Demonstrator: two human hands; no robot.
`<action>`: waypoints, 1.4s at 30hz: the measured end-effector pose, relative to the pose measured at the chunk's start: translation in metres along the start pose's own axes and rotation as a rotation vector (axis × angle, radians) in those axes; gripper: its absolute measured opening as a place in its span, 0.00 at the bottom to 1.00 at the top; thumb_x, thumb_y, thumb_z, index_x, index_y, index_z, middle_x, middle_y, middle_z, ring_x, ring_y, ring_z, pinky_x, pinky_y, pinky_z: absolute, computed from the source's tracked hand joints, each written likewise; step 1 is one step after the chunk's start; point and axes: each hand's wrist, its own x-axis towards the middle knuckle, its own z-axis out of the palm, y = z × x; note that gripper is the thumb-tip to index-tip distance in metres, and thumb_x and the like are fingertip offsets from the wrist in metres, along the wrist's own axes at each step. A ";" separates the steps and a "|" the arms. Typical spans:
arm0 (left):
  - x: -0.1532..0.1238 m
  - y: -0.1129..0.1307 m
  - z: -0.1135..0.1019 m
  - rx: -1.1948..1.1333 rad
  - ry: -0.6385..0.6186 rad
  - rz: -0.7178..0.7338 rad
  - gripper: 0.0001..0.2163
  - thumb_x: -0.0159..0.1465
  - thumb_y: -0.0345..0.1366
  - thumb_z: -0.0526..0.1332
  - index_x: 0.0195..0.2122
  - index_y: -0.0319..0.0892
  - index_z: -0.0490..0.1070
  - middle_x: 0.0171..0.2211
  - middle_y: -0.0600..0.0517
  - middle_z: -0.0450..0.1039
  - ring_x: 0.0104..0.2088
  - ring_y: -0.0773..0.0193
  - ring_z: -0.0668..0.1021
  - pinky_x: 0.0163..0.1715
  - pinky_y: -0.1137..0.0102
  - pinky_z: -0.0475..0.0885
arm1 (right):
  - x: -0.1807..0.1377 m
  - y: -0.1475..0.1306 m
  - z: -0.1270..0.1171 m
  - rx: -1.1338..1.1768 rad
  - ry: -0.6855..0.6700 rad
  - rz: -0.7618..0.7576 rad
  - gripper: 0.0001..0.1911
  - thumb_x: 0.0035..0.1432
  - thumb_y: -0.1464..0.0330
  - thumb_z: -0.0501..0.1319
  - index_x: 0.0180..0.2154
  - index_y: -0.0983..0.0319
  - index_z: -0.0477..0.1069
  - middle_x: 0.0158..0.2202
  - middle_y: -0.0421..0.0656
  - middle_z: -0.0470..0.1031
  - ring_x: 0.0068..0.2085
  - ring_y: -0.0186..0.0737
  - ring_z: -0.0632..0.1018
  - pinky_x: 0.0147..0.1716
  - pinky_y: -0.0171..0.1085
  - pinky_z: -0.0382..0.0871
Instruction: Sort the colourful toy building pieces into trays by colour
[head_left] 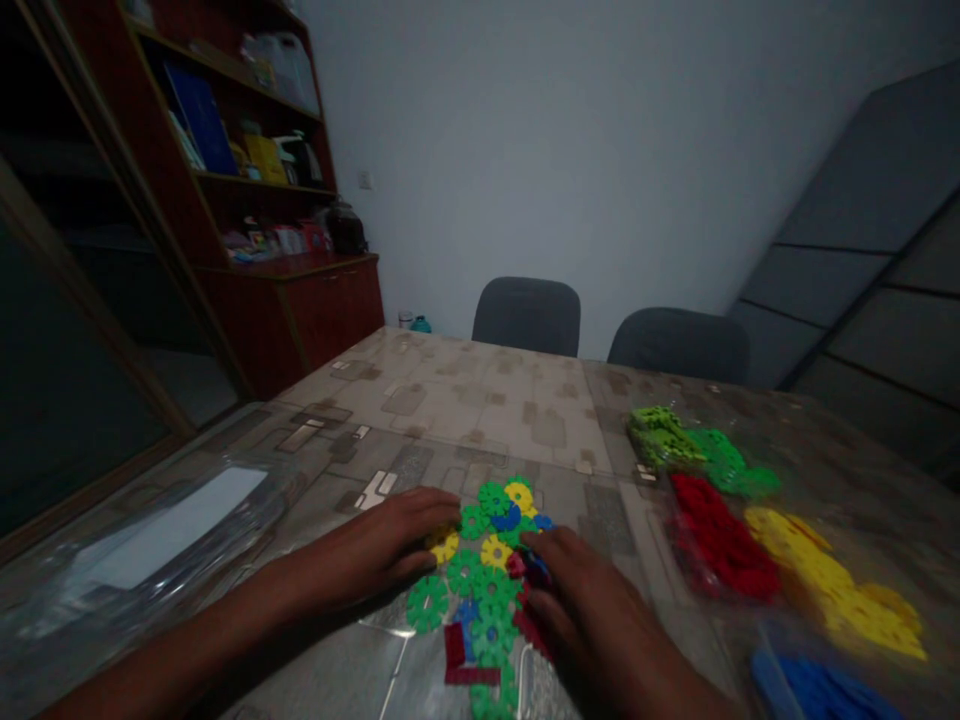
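Observation:
An assembled figure of notched plastic interlocking discs (491, 590), mostly green with yellow, blue and red parts, lies on the table in front of me. At its left side my left hand (401, 535) has its fingers and thumb around the edge of a yellow disc (444, 546). From the right, my right hand (581, 595) curls its fingers and thumb about dark red and blue discs (536, 570) on the figure's edge; the fingers partly hide these. Below, a dark red L-shaped part (457, 660) sticks out on the left.
Clear bags of lime green (664, 435), green (720, 455), red (720, 540) and yellow discs (832, 580) lie on the right, with blue pieces (817, 690) nearer me. A plastic bag with a white sheet (180, 525) lies left. Two grey chairs (527, 315) stand beyond the patterned table (480, 400).

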 end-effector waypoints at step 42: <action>-0.005 0.056 0.023 -0.126 -0.130 0.072 0.09 0.71 0.41 0.61 0.51 0.52 0.74 0.48 0.50 0.74 0.45 0.56 0.75 0.50 0.66 0.73 | -0.003 0.029 0.005 0.175 0.034 0.027 0.11 0.51 0.81 0.59 0.32 0.60 0.67 0.34 0.38 0.74 0.36 0.37 0.72 0.36 0.34 0.59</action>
